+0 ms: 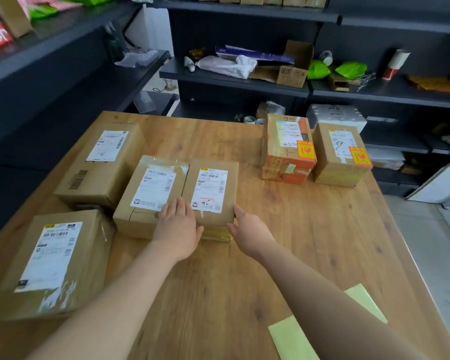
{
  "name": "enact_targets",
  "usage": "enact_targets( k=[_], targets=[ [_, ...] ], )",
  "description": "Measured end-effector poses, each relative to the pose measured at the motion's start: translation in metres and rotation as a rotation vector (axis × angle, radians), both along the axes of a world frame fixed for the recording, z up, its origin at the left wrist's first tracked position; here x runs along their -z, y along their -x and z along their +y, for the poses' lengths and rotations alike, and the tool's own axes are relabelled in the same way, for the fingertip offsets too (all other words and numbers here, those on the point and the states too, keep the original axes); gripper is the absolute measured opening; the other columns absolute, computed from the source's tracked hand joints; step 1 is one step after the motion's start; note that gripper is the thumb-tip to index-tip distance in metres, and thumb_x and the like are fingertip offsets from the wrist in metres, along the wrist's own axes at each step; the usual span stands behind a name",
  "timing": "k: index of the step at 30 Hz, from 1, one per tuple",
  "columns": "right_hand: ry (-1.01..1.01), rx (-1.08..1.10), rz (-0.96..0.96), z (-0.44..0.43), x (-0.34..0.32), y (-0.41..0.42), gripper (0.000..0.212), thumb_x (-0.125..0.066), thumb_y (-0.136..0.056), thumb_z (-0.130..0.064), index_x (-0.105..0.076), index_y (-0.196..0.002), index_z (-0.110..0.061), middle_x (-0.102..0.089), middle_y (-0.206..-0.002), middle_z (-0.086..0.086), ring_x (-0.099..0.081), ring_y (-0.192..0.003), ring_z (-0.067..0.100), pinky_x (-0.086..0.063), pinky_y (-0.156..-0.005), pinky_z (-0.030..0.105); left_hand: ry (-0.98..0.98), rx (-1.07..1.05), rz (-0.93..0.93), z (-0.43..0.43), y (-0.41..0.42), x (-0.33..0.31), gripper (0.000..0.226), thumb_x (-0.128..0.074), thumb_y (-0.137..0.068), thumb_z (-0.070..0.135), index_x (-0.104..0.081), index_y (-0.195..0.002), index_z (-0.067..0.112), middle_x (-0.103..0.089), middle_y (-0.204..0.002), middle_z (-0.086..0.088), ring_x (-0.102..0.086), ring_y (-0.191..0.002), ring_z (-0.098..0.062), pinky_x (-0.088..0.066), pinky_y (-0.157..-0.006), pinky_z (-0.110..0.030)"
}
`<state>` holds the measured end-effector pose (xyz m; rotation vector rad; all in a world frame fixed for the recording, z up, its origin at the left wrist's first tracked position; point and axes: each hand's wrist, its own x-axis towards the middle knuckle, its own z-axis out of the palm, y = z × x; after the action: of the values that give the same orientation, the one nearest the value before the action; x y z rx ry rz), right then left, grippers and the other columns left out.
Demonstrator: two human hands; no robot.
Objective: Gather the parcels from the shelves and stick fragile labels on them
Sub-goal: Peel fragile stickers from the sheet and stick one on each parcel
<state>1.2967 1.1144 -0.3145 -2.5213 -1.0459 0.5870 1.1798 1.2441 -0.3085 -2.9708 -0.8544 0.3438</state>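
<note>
Several cardboard parcels lie on the wooden table (283, 229). A small flat parcel (213, 188) with a white shipping label sits mid-table. My left hand (178, 224) rests on its near left corner, fingers spread over the top. My right hand (250, 229) touches its near right corner; both hands grip it from the sides. A second parcel (151, 193) lies against its left side. Farther left are a larger parcel (102, 162) and a near-left parcel (52, 263). At the back right stand two parcels (287, 149) (340, 154) that carry orange fragile stickers.
Yellow-green backing sheets (291, 339) lie at the table's near right edge. Dark shelves (244, 81) behind hold bags, an open carton (294, 66), green packets and a roll (395, 63). More shelving runs along the left. Pale floor shows on the right.
</note>
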Motion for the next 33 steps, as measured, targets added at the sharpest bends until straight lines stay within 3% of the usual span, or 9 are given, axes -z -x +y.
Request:
enact_targets(
  k=[4, 9, 14, 21, 25, 27, 30, 33],
  targets=[
    [-0.023, 0.052, 0.021, -0.023, -0.003, 0.008, 0.027, -0.048, -0.095, -0.025, -0.047, -0.118, -0.011, -0.064, -0.103, 0.012, -0.060, -0.090, 0.032, -0.050, -0.073, 0.038, 0.021, 0.073, -0.068, -0.013, 0.005, -0.001, 0.067, -0.032, -0.096, 0.047, -0.020, -0.146, 0.004, -0.018, -0.154, -0.015, -0.016, -0.142, -0.028, -0.010, -0.117, -0.042],
    [-0.034, 0.088, 0.017, -0.064, -0.004, 0.029, 0.021, -0.052, -0.093, -0.029, -0.052, -0.107, -0.014, -0.066, -0.106, 0.007, -0.061, -0.096, 0.029, -0.050, -0.076, 0.037, 0.316, 0.020, -0.175, -0.047, 0.028, 0.000, 0.054, -0.044, -0.096, 0.034, -0.030, -0.141, 0.006, -0.015, -0.155, -0.011, -0.045, -0.124, -0.030, -0.039, -0.099, -0.034],
    [-0.023, 0.095, 0.007, -0.099, -0.004, 0.062, 0.028, -0.053, -0.092, -0.031, -0.054, -0.115, -0.016, -0.067, -0.107, 0.004, -0.062, -0.100, 0.025, -0.051, -0.079, 0.037, 0.379, -0.046, -0.279, -0.076, 0.063, 0.008, 0.048, -0.052, -0.093, 0.033, -0.042, -0.135, 0.011, -0.025, -0.152, -0.005, -0.042, -0.128, -0.026, -0.042, -0.099, -0.038],
    [-0.036, 0.078, -0.039, -0.121, 0.002, 0.096, 0.034, -0.052, -0.094, -0.034, -0.051, -0.123, -0.017, -0.066, -0.115, 0.001, -0.062, -0.103, 0.024, -0.051, -0.080, 0.035, 0.262, 0.011, -0.262, -0.100, 0.097, 0.012, 0.052, -0.043, -0.097, 0.035, -0.032, -0.141, 0.009, -0.019, -0.154, -0.010, -0.041, -0.127, -0.027, -0.039, -0.098, -0.033],
    [-0.043, 0.074, -0.040, -0.129, 0.004, 0.098, 0.044, -0.051, -0.094, -0.038, -0.046, -0.134, -0.019, -0.064, -0.122, 0.002, -0.060, -0.108, 0.024, -0.051, -0.086, 0.036, 0.175, 0.024, -0.252, -0.109, 0.102, 0.012, 0.055, -0.042, -0.096, 0.037, -0.032, -0.141, 0.008, -0.023, -0.153, -0.013, -0.030, -0.135, -0.027, -0.036, -0.103, -0.035],
    [0.001, 0.072, -0.077, -0.138, 0.003, 0.091, 0.047, -0.049, -0.095, -0.040, -0.043, -0.138, -0.020, -0.063, -0.123, 0.007, -0.058, -0.110, 0.027, -0.050, -0.087, 0.037, 0.125, 0.055, -0.265, -0.115, 0.101, 0.010, 0.054, -0.049, -0.093, 0.036, -0.042, -0.136, 0.004, -0.036, -0.146, -0.014, -0.034, -0.134, -0.029, -0.038, -0.102, -0.038],
    [0.066, 0.098, -0.127, -0.163, 0.000, 0.074, 0.048, -0.047, -0.096, -0.039, -0.040, -0.142, -0.023, -0.060, -0.127, 0.009, -0.055, -0.115, 0.029, -0.047, -0.088, 0.036, 0.095, 0.159, -0.333, -0.132, 0.087, 0.006, 0.046, -0.066, -0.081, 0.031, -0.059, -0.116, 0.002, -0.058, -0.123, -0.013, -0.054, -0.114, -0.031, -0.049, -0.090, -0.042],
    [0.118, 0.140, -0.146, -0.205, 0.003, 0.051, 0.045, -0.049, -0.096, -0.034, -0.044, -0.140, -0.023, -0.054, -0.136, 0.003, -0.053, -0.120, 0.027, -0.047, -0.092, 0.036, 0.131, 0.245, -0.419, -0.165, 0.065, -0.004, 0.038, -0.072, -0.074, 0.027, -0.063, -0.103, 0.004, -0.064, -0.104, -0.010, -0.060, -0.099, -0.031, -0.052, -0.083, -0.042]
  ],
)
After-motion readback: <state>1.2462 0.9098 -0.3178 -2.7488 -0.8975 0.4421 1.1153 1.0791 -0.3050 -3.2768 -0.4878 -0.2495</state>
